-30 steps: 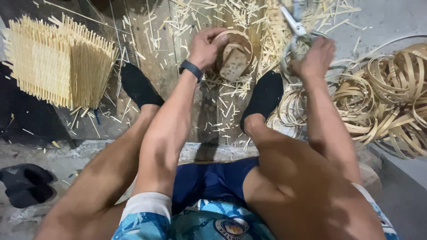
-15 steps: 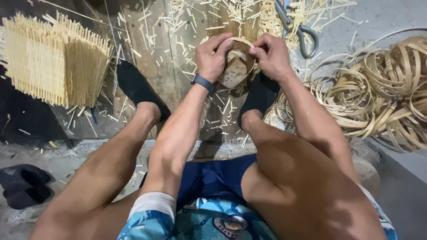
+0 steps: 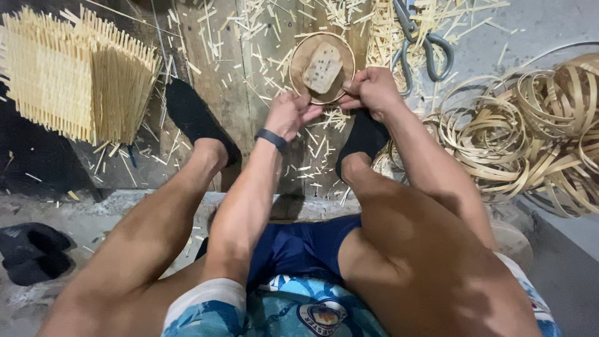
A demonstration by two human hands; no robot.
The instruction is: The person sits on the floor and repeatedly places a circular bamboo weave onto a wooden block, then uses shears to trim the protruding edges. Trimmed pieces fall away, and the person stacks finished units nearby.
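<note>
L hand point(image 3: 288, 114) & R hand point(image 3: 372, 89) both pinch hoop point(image 3: 294, 57) rim, grips tight; block point(image 3: 322, 67) inside, shears point(image 3: 421, 37) near.

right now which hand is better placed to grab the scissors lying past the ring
The right hand. It grips the bamboo ring at its right edge, and the scissors lie just beyond it on that side. The left hand holds the ring's lower edge, farther off, and would have to cross over.
</note>
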